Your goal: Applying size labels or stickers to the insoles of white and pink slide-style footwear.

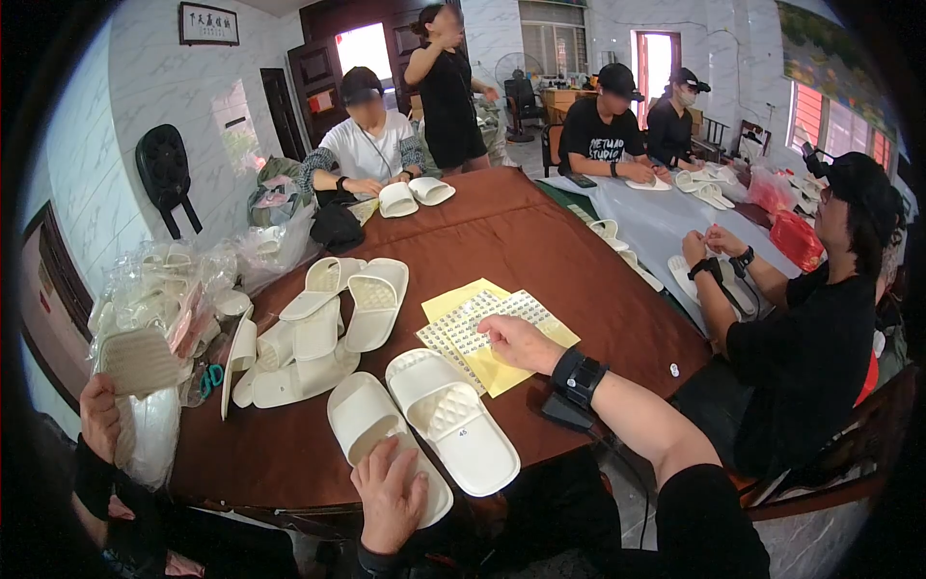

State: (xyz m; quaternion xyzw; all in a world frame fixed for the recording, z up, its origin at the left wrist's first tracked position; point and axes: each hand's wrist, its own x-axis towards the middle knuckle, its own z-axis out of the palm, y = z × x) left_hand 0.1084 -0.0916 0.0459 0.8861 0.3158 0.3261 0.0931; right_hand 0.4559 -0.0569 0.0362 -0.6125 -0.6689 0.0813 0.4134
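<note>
A pair of cream slippers lies in front of me at the table's near edge. My left hand [391,492] rests on the left slipper [365,415], fingers spread over its footbed and the thumb apart. The right slipper [463,434] carries a small printed mark on its insole. Beyond it, my right hand [521,343] is over a sheet of small stickers [453,333], its fingers bent and drawn together at the sheet. Whether a sticker is between those fingertips is too small to tell. Yellow backing paper [516,374] shows beneath the hand.
Several cream slippers [318,333] are heaped left of the pair on the brown tablecloth [588,289]. Plastic-bagged slippers [164,299] and blue-handled scissors [209,379] lie farther left. Another person's hand [99,410] holds a slipper there. Co-workers sit across and at right.
</note>
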